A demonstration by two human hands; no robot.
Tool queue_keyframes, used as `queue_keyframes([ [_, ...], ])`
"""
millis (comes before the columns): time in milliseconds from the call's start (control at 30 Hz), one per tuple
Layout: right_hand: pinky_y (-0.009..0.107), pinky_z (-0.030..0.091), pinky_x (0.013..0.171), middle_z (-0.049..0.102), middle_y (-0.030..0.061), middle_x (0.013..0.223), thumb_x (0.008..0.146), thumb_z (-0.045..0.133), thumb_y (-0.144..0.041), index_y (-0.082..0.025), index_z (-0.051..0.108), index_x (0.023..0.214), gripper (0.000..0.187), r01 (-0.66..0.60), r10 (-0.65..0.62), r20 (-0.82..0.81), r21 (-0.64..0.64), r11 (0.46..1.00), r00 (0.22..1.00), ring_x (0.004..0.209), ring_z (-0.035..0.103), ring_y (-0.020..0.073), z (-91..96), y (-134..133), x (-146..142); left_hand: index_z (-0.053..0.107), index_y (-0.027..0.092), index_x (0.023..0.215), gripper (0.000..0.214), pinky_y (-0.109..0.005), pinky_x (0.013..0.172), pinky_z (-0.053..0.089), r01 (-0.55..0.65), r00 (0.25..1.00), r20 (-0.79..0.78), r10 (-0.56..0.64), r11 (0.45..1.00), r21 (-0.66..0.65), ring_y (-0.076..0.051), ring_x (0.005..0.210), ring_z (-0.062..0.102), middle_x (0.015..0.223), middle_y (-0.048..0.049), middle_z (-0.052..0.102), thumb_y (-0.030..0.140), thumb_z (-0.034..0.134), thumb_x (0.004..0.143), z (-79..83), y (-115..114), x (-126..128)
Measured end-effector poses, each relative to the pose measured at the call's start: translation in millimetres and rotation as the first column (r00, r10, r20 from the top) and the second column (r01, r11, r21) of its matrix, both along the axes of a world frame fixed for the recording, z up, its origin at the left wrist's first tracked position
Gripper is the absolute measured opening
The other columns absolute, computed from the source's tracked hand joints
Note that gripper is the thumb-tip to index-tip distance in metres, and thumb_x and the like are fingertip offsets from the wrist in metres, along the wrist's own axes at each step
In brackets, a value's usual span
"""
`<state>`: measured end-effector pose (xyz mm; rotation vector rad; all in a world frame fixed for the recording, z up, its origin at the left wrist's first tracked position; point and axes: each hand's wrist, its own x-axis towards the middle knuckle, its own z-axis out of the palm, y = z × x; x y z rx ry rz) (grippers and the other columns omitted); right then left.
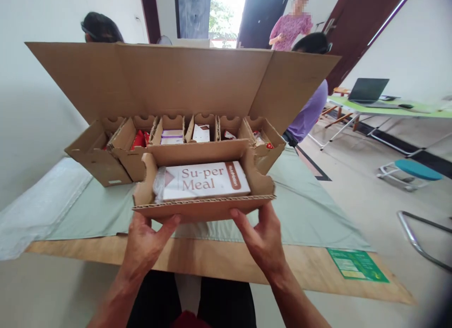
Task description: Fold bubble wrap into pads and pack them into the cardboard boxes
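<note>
Between my two hands is a long open cardboard box (208, 210), raised above the table and tilted toward me. My left hand (146, 238) grips its lower left part, and my right hand (263, 236) grips the lower right; the thumbs press on the near wall and the other fingers are mostly hidden beneath. Inside lies a white carton (205, 182) printed "Su-per Meal", with clear plastic wrap (160, 184) at its left end. Just behind stands a row of several narrow cardboard bins (122, 165), holding red packets (139, 140) and white or purple boxes (172, 137).
A wide cardboard panel (197, 78) rises behind the bins. Pale green cloth (310, 205) covers the wooden table (300, 267), with a green printed sheet (358, 265) at its right corner. Bubble wrap (42, 205) hangs at left. Other people, a laptop (369, 91) and a blue stool (418, 169) are beyond.
</note>
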<state>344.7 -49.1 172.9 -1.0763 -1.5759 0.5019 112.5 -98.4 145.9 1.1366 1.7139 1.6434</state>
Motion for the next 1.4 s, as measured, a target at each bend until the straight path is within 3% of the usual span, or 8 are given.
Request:
queue_keyframes([
  [233,0.045,0.06,0.091,0.072,0.0105,0.115,0.09,0.071,-0.039,-0.022,0.062,0.128,0.042,0.175,-0.187,0.205,0.074,0.982,0.961,0.107,0.07,0.0308,-40.3,-42,47,0.065,0.02,0.125,0.068,-0.05,0.111,0.048,0.248,0.965,0.098,-0.242,0.967,-0.054,-0.034,0.124,0.063,0.118,-0.0106,0.073,0.052,0.087,0.07,-43.8,-1,28],
  [467,0.053,0.056,0.101,0.067,0.0137,0.13,0.089,0.073,-0.034,-0.023,0.052,0.145,0.061,0.236,-0.282,0.291,0.182,0.954,0.914,0.12,0.065,0.0351,-74.7,-58,93,0.064,0.017,0.122,0.075,-0.048,0.108,0.048,0.465,0.879,0.149,-0.453,0.883,-0.06,-0.034,0.122,0.063,0.125,-0.0143,0.07,0.055,0.09,0.063,-58.5,45,43],
  [700,0.06,0.035,0.121,0.025,0.0182,0.169,0.075,0.074,-0.075,-0.026,0.007,0.166,0.124,-0.04,0.046,0.256,-0.031,0.999,0.965,0.154,0.031,0.0386,-90.7,-35,148,0.061,0.02,0.128,0.07,-0.044,0.108,0.05,0.539,0.839,0.146,-0.525,0.838,-0.088,-0.034,0.129,0.06,0.131,-0.0145,0.068,0.049,0.087,0.071,-63.3,40,38],
  [833,0.058,0.036,0.121,0.034,0.0166,0.166,0.061,0.074,-0.086,-0.026,0.01,0.166,0.137,-0.201,0.221,0.133,-0.149,0.968,0.966,0.152,0.034,0.037,-92.2,-1,154,0.053,0.024,0.14,0.08,-0.047,0.11,0.05,0.512,0.85,0.211,-0.483,0.852,-0.109,-0.034,0.132,0.059,0.142,-0.0148,0.061,0.05,0.087,0.072,-62.4,28,45],
  [933,0.058,0.038,0.119,0.039,0.0161,0.163,0.057,0.079,-0.084,-0.025,0.017,0.166,0.138,-0.222,0.238,0.11,-0.137,0.965,0.965,0.15,0.038,0.038,-95.1,-1,152,0.053,0.025,0.141,0.084,-0.048,0.109,0.051,0.477,0.863,0.247,-0.44,0.871,-0.119,-0.035,0.13,0.061,0.141,-0.0149,0.062,0.052,0.087,0.07,-62.7,31,55],
  [1133,0.061,0.045,0.115,0.03,0.0118,0.168,0.068,0.09,-0.051,-0.03,0.006,0.167,0.131,-0.01,0.012,0.205,-0.012,1.0,0.979,0.149,0.039,0.04,-99.4,-49,169,0.054,0.019,0.136,0.073,-0.048,0.109,0.051,0.562,0.81,0.244,-0.534,0.825,-0.059,-0.034,0.13,0.061,0.136,-0.0166,0.065,0.05,0.083,0.077,-63.9,52,94],
  [1267,0.064,0.047,0.111,0.031,0.0109,0.168,0.076,0.083,-0.051,-0.034,0.014,0.165,0.114,0.247,-0.247,0.044,0.015,0.969,0.968,0.147,0.042,0.0406,-96.5,-64,192,0.057,0.018,0.13,0.064,-0.043,0.104,0.053,0.704,0.693,0.221,-0.686,0.71,0.0,-0.03,0.123,0.064,0.133,-0.015,0.067,0.052,0.079,0.08,-63.3,80,143],
  [1400,0.07,0.037,0.114,0.026,0.0141,0.169,0.081,0.076,-0.052,-0.028,0.019,0.164,0.103,0.457,-0.447,-0.177,0.017,0.89,0.877,0.15,0.036,0.042,-90.7,-58,211,0.053,0.02,0.14,0.073,-0.042,0.106,0.05,0.844,0.51,0.179,-0.841,0.53,0.086,-0.031,0.13,0.06,0.143,-0.0156,0.062,0.054,0.077,0.08,-60.4,124,207],
])
